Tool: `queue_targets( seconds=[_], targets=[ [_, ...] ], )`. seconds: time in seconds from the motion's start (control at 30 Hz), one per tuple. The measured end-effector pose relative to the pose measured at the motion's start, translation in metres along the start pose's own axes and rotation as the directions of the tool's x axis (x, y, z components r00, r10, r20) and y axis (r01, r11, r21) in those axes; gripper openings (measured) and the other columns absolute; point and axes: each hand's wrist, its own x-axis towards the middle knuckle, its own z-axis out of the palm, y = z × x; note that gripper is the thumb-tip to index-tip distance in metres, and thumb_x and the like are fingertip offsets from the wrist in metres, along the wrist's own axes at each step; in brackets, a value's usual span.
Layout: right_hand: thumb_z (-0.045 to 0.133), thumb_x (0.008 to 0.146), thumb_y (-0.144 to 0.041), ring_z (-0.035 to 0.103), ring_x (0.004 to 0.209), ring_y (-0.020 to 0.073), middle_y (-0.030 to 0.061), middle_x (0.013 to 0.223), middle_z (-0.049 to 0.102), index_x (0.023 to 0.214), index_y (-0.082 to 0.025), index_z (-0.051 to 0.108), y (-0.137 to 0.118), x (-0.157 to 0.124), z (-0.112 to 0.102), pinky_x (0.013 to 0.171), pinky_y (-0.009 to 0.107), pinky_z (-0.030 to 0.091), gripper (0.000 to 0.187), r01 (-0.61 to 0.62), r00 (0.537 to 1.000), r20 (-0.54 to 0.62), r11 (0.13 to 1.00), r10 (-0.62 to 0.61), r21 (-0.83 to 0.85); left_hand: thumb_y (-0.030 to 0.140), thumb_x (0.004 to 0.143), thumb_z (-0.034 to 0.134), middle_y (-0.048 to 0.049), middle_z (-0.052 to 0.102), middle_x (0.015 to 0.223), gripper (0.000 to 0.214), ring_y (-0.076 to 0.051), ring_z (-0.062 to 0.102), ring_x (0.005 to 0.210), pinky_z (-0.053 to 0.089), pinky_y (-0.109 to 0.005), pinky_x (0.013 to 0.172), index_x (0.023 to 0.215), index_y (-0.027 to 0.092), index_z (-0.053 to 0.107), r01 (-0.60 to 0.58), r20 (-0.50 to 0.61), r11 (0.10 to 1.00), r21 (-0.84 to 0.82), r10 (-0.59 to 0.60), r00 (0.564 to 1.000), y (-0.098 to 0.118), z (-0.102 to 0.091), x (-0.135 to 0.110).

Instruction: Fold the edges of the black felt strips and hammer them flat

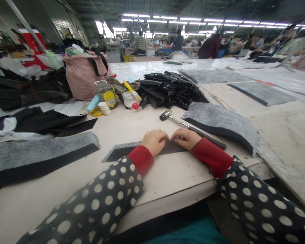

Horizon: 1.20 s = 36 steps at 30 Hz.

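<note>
A black strip with a grey backing [122, 151] lies across the board in front of me. My left hand [155, 139] is closed on its upper edge near the middle, thumb and fingers pinched together. Close beside it, my right hand [186, 137] pinches the same edge. The fingertips of both hands almost meet there, and they cover part of the strip. Just beyond my right hand lies a hammer [195, 130] with a dark head and a black grip. A curved stack of grey-and-black pieces [223, 122] rests to its right.
At the left lie more grey-and-black strips [48, 152] and a black bundle [40, 122]. Farther back stand a glass jar [105, 95], a small white bottle [104, 108], a yellow brush [132, 90], a heap of black pieces [167, 89] and a pink bag [78, 76]. People work in the background.
</note>
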Motion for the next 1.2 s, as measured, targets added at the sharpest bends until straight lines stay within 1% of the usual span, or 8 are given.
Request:
queue_targets(
  seconds=[0.23, 0.33, 0.47, 0.57, 0.67, 0.83, 0.97, 1.2],
  targets=[
    [0.043, 0.071, -0.007, 0.049, 0.076, 0.0142, 0.0051, 0.077, 0.055, 0.08, -0.016, 0.061, -0.005, 0.0, 0.0, 0.072, 0.027, 0.039, 0.022, 0.187, 0.982, 0.035, 0.965, -0.184, -0.183, 0.016, 0.078, 0.04, -0.0024, 0.056, 0.089, 0.02, -0.018, 0.05, 0.085, 0.036, -0.032, 0.07, 0.086, 0.023, 0.057, -0.066, 0.063, 0.982, 0.176, 0.055, 0.996, 0.006, -0.005, -0.001],
    [0.043, 0.068, -0.004, 0.048, 0.076, 0.0149, 0.0062, 0.08, 0.055, 0.079, -0.015, 0.06, -0.01, -0.002, 0.003, 0.073, 0.027, 0.038, 0.024, 0.176, 0.984, 0.057, 0.939, -0.166, -0.294, 0.015, 0.08, 0.038, -0.0032, 0.055, 0.09, 0.022, -0.019, 0.049, 0.085, 0.035, -0.033, 0.071, 0.089, 0.023, 0.057, -0.092, 0.112, 0.97, 0.224, 0.068, 0.991, 0.01, -0.009, -0.001],
    [0.041, 0.069, -0.003, 0.046, 0.079, 0.0159, 0.007, 0.086, 0.056, 0.08, -0.014, 0.06, -0.022, -0.007, 0.005, 0.075, 0.028, 0.037, 0.024, 0.101, 0.993, 0.096, 0.899, -0.066, -0.426, 0.012, 0.08, 0.036, -0.0029, 0.055, 0.091, 0.025, -0.019, 0.049, 0.085, 0.035, -0.034, 0.072, 0.09, 0.023, 0.056, -0.137, 0.146, 0.96, 0.243, 0.103, 0.984, 0.011, -0.011, -0.002],
    [0.043, 0.07, -0.007, 0.046, 0.08, 0.0167, 0.0071, 0.085, 0.056, 0.079, -0.015, 0.059, -0.033, -0.009, 0.002, 0.075, 0.027, 0.037, 0.02, 0.06, 0.994, 0.114, 0.865, -0.004, -0.498, 0.01, 0.078, 0.037, -0.0019, 0.055, 0.093, 0.028, -0.018, 0.05, 0.085, 0.037, -0.034, 0.073, 0.093, 0.025, 0.057, -0.151, 0.16, 0.969, 0.193, 0.121, 0.98, 0.007, -0.012, -0.002],
    [0.044, 0.075, -0.016, 0.046, 0.08, 0.017, 0.0078, 0.083, 0.056, 0.078, -0.015, 0.059, -0.04, -0.009, -0.003, 0.074, 0.028, 0.036, 0.015, 0.071, 0.991, 0.137, 0.855, 0.0, -0.514, 0.009, 0.077, 0.039, -0.0013, 0.056, 0.096, 0.031, -0.016, 0.05, 0.089, 0.039, -0.03, 0.08, 0.095, 0.025, 0.058, -0.142, 0.171, 0.989, 0.033, 0.135, 0.976, -0.003, -0.013, -0.001],
    [0.042, 0.082, -0.031, 0.047, 0.079, 0.0171, 0.0089, 0.078, 0.056, 0.072, -0.014, 0.059, -0.04, -0.006, -0.001, 0.074, 0.029, 0.035, 0.026, 0.013, 0.999, 0.051, 0.874, 0.014, -0.486, 0.009, 0.073, 0.044, -0.0012, 0.058, 0.089, 0.026, -0.012, 0.053, 0.086, 0.041, -0.024, 0.083, 0.091, 0.018, 0.06, -0.003, 0.177, 0.984, -0.18, 0.036, 0.984, -0.017, -0.018, 0.0],
    [0.043, 0.082, -0.03, 0.047, 0.081, 0.0176, 0.0089, 0.08, 0.057, 0.071, -0.014, 0.059, -0.034, -0.005, 0.002, 0.075, 0.029, 0.034, 0.025, 0.016, 1.0, 0.019, 0.876, -0.008, -0.482, 0.008, 0.07, 0.045, -0.0001, 0.059, 0.087, 0.026, -0.011, 0.055, 0.08, 0.044, -0.023, 0.079, 0.088, 0.018, 0.061, 0.082, 0.169, 0.971, -0.225, -0.044, 0.985, -0.02, -0.018, -0.002],
    [0.046, 0.077, -0.017, 0.047, 0.085, 0.0191, 0.0058, 0.087, 0.06, 0.085, -0.017, 0.06, -0.035, -0.004, 0.009, 0.078, 0.031, 0.029, 0.016, -0.065, 0.997, -0.054, 0.889, 0.046, -0.454, 0.008, 0.066, 0.045, 0.0001, 0.058, 0.078, 0.023, -0.013, 0.053, 0.074, 0.044, -0.024, 0.072, 0.079, 0.018, 0.062, 0.038, 0.086, 0.982, -0.187, -0.022, 0.996, -0.014, -0.012, -0.003]
  ],
)
